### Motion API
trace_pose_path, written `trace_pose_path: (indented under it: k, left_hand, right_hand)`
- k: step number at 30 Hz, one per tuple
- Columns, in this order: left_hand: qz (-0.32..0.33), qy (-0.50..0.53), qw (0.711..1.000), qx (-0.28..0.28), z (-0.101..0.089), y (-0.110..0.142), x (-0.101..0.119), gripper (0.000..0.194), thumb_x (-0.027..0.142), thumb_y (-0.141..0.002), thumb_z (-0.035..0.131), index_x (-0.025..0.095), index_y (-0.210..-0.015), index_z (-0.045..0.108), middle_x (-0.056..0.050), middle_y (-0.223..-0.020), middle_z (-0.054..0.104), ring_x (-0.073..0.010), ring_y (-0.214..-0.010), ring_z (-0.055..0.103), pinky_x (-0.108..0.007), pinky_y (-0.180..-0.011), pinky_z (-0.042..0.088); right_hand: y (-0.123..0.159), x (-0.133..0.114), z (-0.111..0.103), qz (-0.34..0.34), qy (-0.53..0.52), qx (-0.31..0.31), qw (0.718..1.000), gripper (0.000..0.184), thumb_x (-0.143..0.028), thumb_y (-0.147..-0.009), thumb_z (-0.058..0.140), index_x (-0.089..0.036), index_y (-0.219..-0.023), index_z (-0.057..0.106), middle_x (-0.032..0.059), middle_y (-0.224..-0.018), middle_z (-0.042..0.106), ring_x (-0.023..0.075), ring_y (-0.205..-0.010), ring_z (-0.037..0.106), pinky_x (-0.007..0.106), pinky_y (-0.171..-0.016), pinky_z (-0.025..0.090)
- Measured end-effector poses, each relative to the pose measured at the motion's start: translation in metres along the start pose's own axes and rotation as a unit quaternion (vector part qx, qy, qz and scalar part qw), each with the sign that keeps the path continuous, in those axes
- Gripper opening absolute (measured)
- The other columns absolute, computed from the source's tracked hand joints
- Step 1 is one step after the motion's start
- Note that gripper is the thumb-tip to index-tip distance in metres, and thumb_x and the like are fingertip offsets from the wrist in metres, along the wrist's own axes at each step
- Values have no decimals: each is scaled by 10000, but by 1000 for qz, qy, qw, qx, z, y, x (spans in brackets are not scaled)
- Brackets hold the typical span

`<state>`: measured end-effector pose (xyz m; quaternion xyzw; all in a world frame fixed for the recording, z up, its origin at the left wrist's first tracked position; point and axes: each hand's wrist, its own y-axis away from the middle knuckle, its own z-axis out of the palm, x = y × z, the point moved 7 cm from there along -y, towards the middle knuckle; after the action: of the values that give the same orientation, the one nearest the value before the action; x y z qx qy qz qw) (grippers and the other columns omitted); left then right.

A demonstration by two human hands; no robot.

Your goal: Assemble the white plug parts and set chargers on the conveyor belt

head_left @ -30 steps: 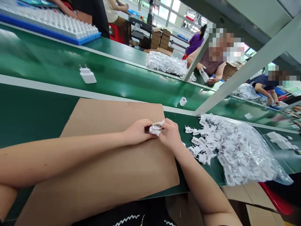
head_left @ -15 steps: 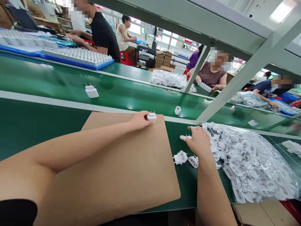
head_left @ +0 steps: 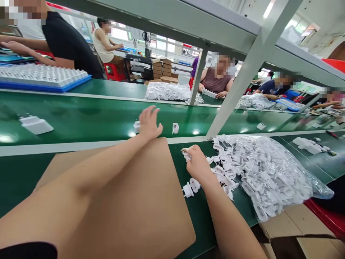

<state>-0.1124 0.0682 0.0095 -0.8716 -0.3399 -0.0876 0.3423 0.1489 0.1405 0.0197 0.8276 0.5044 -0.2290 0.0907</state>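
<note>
My left hand (head_left: 148, 123) is over the green conveyor belt with its fingers spread and holds nothing. Just beside it stands a white plug charger (head_left: 137, 126), partly hidden by the hand. A small white charger block (head_left: 175, 128) is on the belt to the right. My right hand (head_left: 197, 161) is closed on a small white plug piece (head_left: 186, 154), near the right edge of a brown cardboard sheet (head_left: 151, 201). Below that hand lie white plug parts (head_left: 191, 187). More loose plug parts (head_left: 225, 169) spill from a clear plastic bag (head_left: 277, 172).
A slanted grey metal post (head_left: 237, 82) rises from the bench beyond the bag. Another white charger (head_left: 37, 124) lies on the belt at left. Across it are a blue tray of white parts (head_left: 45, 77) and several people at work. Cardboard boxes (head_left: 285, 223) stand below right.
My left hand has moved from above the cardboard out over the belt and let go of the white charger. My right hand has closed on a plug piece. The view has swung right.
</note>
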Motion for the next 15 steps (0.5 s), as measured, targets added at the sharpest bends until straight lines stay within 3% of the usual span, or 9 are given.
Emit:
trace_pose_path:
  k: [2, 4, 7, 11, 15]
  left_hand:
    - [93, 4, 989, -112, 32, -6, 26, 877, 174, -765, 626, 187, -1596, 348, -126, -1725, 190, -376, -1587, 163, -536, -1295, 180]
    - [117, 27, 967, -224, 62, -10, 40, 832, 125, -745, 599, 183, -1558, 428, -124, -1700, 262, -348, -1553, 281, -466, -1276, 268]
    - [110, 60, 950, -285, 81, -18, 46, 631, 144, -785, 577, 175, -1416, 582, -128, -1505, 512, -279, -1319, 576, -365, -1150, 443]
    - [102, 65, 960, -251, 61, -12, 44, 406, 303, -870, 590, 162, -1243, 664, -122, -1259, 623, -283, -1127, 648, -395, -1040, 502]
    - [106, 137, 966, -191, 9, 32, 46, 327, 402, -856, 631, 185, -1093, 690, -83, -1105, 647, -245, -1000, 644, -362, -901, 522]
  right_hand:
    - [2, -7, 4, -28, -55, 9, 998, 493, 40, -803, 477, -149, -1202, 696, 111, -1166, 554, 212, -1003, 613, 335, -950, 504]
    - [3, -9, 8, -44, -111, 21, 993, 450, 19, -793, 492, -164, -1147, 700, 89, -1115, 554, 203, -993, 611, 342, -955, 514]
    - [1, -7, 16, -48, -172, 24, 984, 361, -25, -778, 548, -196, -1044, 723, 57, -1039, 570, 192, -937, 620, 337, -888, 537]
    - [-10, 8, 18, -8, -288, 67, 955, 230, -166, -793, 661, -215, -998, 751, 52, -1009, 664, 206, -909, 657, 364, -866, 543]
    - [-16, 18, 19, 71, -471, 67, 877, 342, -361, -682, 830, -208, -981, 767, 47, -960, 768, 225, -911, 696, 366, -865, 538]
